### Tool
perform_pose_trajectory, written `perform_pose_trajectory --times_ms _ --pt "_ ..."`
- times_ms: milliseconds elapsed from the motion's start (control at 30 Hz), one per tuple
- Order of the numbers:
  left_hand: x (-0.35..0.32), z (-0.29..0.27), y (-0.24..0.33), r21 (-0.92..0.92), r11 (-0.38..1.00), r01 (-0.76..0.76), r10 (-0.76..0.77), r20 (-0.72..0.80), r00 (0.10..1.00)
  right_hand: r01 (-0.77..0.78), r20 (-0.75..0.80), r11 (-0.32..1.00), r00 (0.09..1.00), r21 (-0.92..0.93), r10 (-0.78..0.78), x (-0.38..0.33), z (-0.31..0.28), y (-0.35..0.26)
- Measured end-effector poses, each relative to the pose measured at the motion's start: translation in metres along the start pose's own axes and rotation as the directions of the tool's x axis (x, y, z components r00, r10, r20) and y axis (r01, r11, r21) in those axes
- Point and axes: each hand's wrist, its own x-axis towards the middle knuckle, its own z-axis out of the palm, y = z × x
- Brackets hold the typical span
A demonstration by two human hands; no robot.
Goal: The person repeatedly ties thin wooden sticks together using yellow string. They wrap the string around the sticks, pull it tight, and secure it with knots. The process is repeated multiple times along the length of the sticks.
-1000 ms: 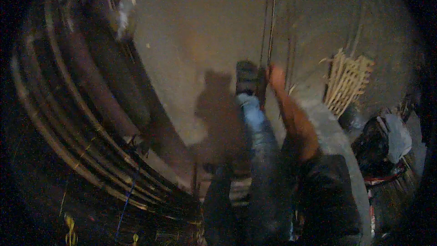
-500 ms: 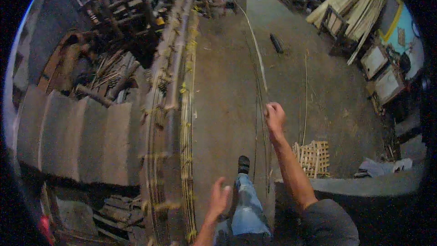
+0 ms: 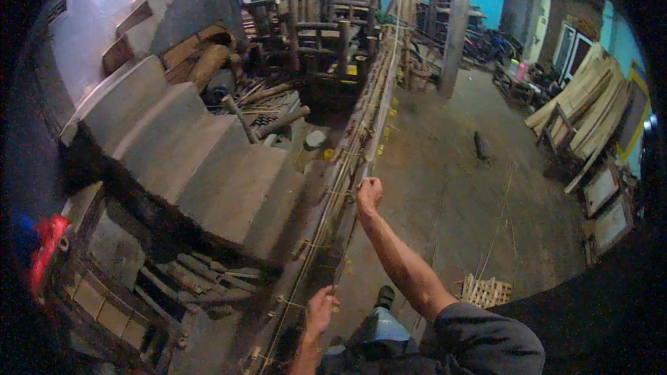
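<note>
My right hand (image 3: 369,194) is closed on a long, thin, pale strip (image 3: 396,42) that looks like split bamboo. The strip stretches away from the hand over a long pole rack (image 3: 321,226) toward the far end of the room. Lower down, beside the rack's right edge, my left hand (image 3: 321,312) has its fingers curled in at what looks like the near part of the same strip. Thin ties and yellow bits mark the rack along its length, and other slender strips lie on it.
Concrete steps (image 3: 187,167) rise left of the rack, with cut wood (image 3: 271,107) piled behind. A woven piece (image 3: 486,290) lies on the floor to the right, and a dark cylinder (image 3: 481,146) farther off. A post (image 3: 456,28) stands ahead; boards (image 3: 583,104) lean at right.
My view has turned left and up. The right hand has brought the strip from over the floor leftward to the rack. My left hand's fingers, apart before, are now curled beside the rack.
</note>
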Motion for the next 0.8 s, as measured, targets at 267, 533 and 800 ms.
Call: perform_pose_trajectory --times_ms 267,533,800 --pt "-0.05 -0.054 0.025 0.408 0.913 -0.025 0.109 -0.185 0.977 -0.209 0.465 0.978 0.865 -0.006 0.188 -0.026 -0.008 0.072" --pt "-0.157 -0.165 -0.059 0.375 0.863 0.337 -0.273 -0.214 0.938 0.074 0.289 0.397 0.806 -0.915 0.516 -0.095 -0.299 0.201" --pt "-0.201 -0.262 -0.109 0.079 0.922 0.378 -0.288 -0.511 0.81 -0.055 0.069 0.12 0.561 -0.991 0.825 -0.018 -0.464 0.308"
